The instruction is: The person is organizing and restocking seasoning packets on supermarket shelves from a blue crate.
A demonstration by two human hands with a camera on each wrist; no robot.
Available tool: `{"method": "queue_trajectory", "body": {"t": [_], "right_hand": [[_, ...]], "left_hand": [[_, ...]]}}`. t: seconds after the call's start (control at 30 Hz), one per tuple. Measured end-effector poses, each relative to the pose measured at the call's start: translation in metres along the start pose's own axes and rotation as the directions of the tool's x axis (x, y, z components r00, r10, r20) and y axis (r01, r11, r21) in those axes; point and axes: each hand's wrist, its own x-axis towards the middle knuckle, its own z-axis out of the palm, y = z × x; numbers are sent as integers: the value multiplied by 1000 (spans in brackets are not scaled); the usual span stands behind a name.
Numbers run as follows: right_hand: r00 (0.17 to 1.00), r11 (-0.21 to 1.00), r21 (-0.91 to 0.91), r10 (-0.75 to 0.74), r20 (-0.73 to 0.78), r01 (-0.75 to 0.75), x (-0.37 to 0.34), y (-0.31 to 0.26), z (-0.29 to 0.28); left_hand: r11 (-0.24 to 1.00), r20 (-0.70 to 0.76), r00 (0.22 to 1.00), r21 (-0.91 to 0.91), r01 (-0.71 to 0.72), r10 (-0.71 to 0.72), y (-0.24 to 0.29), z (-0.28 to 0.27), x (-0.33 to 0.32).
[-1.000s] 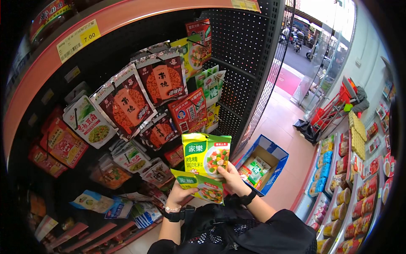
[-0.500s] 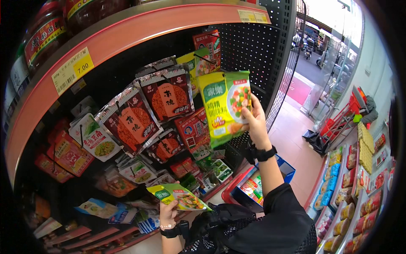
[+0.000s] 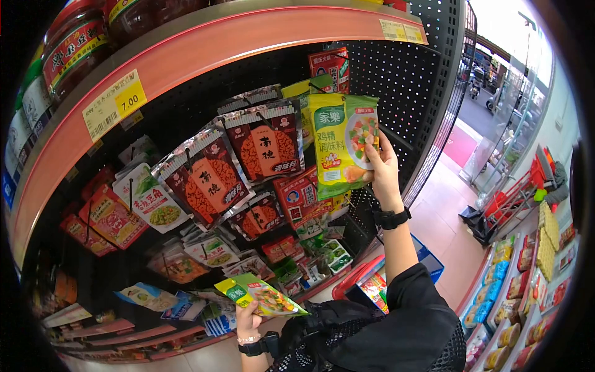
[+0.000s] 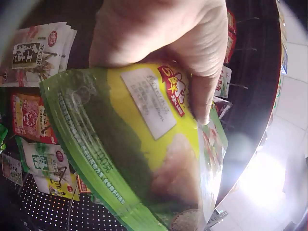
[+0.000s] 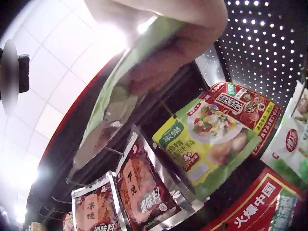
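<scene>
My right hand [image 3: 385, 177] pinches a green and yellow chicken seasoning packet [image 3: 341, 146] at its right edge, thumb on the front. It is held upright before the hanging rack, overlapping a like packet on a hook in the head view. In the right wrist view, that hanging seasoning packet [image 5: 207, 144] is below the held one, which is seen edge-on. Low near the body, my left hand [image 3: 248, 322] grips a second packet of the same kind [image 3: 266, 296] by one end. That packet lies tilted, its printed face up; the left wrist view shows its back label.
Dark red spice packets [image 3: 266, 142] hang on hooks to the left. A shelf edge [image 3: 248, 28] with price tags runs above. Black perforated panel [image 3: 403, 74] stands behind at right. On the floor, a blue box [image 3: 427, 260] with packets sits partly behind the right arm.
The right hand has lifted one packet away from the other, up toward the hooks, then slightly further right. The left hand has lowered with its packet. The head view has shifted.
</scene>
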Motion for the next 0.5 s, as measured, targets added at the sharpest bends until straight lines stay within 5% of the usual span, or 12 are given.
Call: {"method": "queue_trajectory", "body": {"t": [0.5], "right_hand": [[1000,1000,-31,3,1,-3,32,38,15]], "left_hand": [[998,-141,988,-17,-61,58,-3,-10,-13]]}}
